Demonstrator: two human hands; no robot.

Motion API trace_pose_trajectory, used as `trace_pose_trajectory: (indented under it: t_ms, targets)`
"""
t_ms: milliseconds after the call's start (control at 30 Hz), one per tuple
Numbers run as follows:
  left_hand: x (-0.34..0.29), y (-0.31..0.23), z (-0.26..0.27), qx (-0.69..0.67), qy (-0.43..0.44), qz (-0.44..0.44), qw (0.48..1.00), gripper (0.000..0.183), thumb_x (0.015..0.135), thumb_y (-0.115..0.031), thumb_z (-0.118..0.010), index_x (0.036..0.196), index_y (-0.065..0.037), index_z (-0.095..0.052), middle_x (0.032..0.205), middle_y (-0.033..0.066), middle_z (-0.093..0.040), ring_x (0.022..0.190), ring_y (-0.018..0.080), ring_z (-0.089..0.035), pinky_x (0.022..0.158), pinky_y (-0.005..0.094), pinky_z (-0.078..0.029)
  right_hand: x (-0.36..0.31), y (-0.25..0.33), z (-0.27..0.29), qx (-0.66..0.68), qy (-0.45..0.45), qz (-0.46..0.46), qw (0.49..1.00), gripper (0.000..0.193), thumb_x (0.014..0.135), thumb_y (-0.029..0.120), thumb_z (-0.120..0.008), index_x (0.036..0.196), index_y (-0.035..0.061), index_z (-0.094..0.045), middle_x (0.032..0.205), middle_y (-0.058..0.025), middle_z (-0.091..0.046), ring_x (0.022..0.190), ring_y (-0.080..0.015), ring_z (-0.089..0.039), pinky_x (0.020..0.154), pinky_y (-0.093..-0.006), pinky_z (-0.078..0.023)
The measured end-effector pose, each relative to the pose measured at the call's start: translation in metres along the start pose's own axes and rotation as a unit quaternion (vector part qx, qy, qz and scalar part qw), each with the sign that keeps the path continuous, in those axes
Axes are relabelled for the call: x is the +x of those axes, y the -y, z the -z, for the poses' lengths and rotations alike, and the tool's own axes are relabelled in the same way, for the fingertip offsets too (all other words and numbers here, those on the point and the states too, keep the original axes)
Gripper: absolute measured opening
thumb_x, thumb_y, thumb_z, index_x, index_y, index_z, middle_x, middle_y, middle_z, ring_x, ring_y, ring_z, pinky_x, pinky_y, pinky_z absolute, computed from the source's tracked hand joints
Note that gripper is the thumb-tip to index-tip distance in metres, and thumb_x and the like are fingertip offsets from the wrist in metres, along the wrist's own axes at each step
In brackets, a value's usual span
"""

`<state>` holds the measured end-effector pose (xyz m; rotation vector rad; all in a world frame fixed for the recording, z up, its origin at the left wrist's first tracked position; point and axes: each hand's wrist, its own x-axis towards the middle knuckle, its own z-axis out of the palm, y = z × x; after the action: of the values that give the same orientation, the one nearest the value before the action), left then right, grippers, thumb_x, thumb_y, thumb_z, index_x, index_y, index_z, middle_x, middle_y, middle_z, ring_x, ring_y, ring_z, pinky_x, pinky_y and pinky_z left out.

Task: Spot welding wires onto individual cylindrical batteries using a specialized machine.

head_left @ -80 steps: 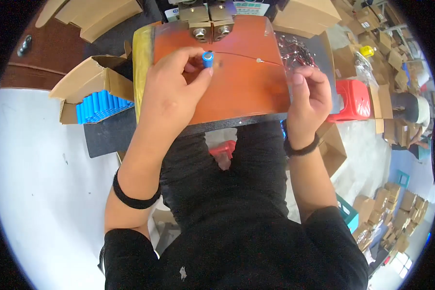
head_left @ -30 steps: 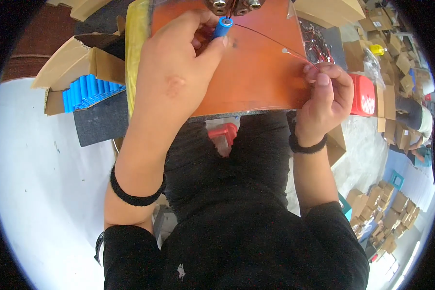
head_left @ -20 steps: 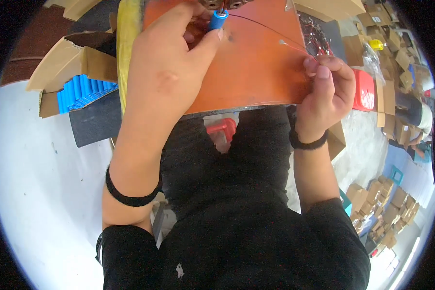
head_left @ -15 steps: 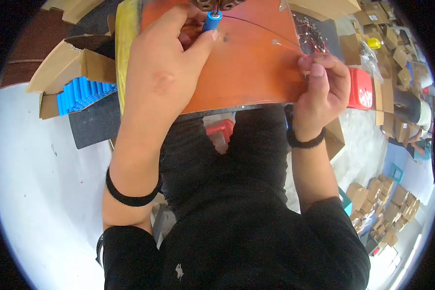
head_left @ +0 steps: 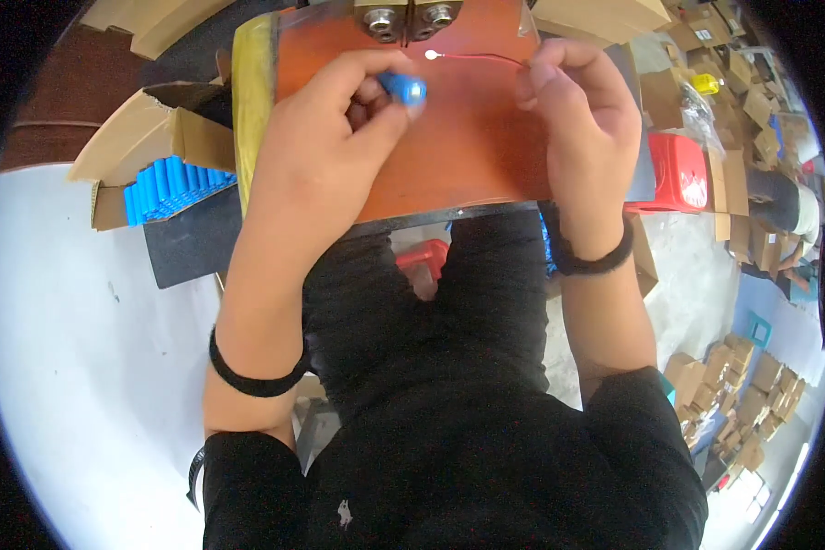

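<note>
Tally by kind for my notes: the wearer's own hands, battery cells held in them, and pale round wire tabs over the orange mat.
Hands: 2 (left hand, right hand)
Blue cylindrical battery cell, in the left hand: 1
Pale round tab, on the red wire at the right hand: 1
Total: 4

The bare left hand (head_left: pixel 328 151) pinches a blue cylindrical cell (head_left: pixel 407 89) over a flat orange board (head_left: pixel 472 151); the bare right hand (head_left: pixel 585 124) holds a thin red wire (head_left: pixel 467 56) tipped with a round pale tab (head_left: pixel 431 55).
</note>
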<state>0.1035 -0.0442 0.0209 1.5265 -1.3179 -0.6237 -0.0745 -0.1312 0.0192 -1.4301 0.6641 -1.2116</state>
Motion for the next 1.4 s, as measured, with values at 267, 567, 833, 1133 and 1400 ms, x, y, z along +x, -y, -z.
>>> trace_pose_trajectory:
  t_ms: [267, 567, 833, 1133, 1400]
  targets:
    - [0.008, 0.006, -0.002, 0.047, -0.014, 0.007, 0.999, 0.029, 0.091, -0.024, -0.065, 0.109, -0.001, -0.068, 0.075, 0.0127, -0.065, 0.065, 0.0176, -0.058, 0.065, 0.0298, -0.047, 0.034, -0.047, -0.007, 0.323, 0.203, 0.226, 0.896, 0.006, 0.092, 0.003, -0.057, 0.097, 0.0007, -0.056, 0.081, -0.0011, -0.058, 0.073, -0.0075, -0.053, 0.068, -0.0206, -0.042]
    - [0.009, 0.009, -0.002, 0.044, 0.021, 0.043, 0.998, 0.031, 0.097, -0.021, -0.061, 0.12, -0.001, -0.066, 0.084, 0.0017, -0.066, 0.082, 0.0076, -0.059, 0.079, 0.0226, -0.046, 0.026, -0.044, -0.008, 0.283, 0.173, 0.15, 0.931, 0.003, 0.091, 0.004, -0.056, 0.091, 0.0008, -0.057, 0.08, 0.0004, -0.057, 0.072, -0.0065, -0.051, 0.067, -0.0201, -0.041]
    - [0.011, 0.01, -0.002, 0.105, 0.009, 0.026, 0.994, 0.031, 0.097, -0.024, -0.062, 0.119, -0.003, -0.067, 0.086, 0.0005, -0.068, 0.078, 0.0058, -0.057, 0.075, 0.0209, -0.044, 0.015, -0.013, -0.01, 0.128, 0.077, 0.011, 0.989, 0.005, 0.09, 0.005, -0.057, 0.089, 0.0007, -0.058, 0.078, 0.0016, -0.057, 0.07, -0.0052, -0.051, 0.065, -0.0188, -0.04]
    - [0.012, -0.006, -0.006, 0.1, -0.01, 0.088, 0.991, 0.021, 0.094, -0.016, -0.062, 0.105, 0.0, -0.066, 0.082, 0.0036, -0.065, 0.073, 0.0093, -0.056, 0.069, 0.0231, -0.044, 0.01, 0.0, -0.01, -0.023, 0.01, -0.07, 0.997, 0.005, 0.09, 0.006, -0.058, 0.088, 0.0012, -0.059, 0.079, 0.0035, -0.057, 0.07, -0.003, -0.051, 0.063, -0.0174, -0.04]
    - [0.007, 0.008, -0.005, 0.04, -0.01, 0.041, 0.998, 0.03, 0.088, -0.021, -0.073, 0.111, -0.002, -0.07, 0.082, -0.0029, -0.064, 0.074, 0.0032, -0.054, 0.066, 0.0193, -0.043, 0.008, -0.012, -0.003, -0.02, 0.021, -0.036, 0.999, 0.008, 0.091, 0.007, -0.057, 0.09, -0.0001, -0.061, 0.078, -0.0003, -0.059, 0.072, -0.0074, -0.053, 0.068, -0.0217, -0.042]
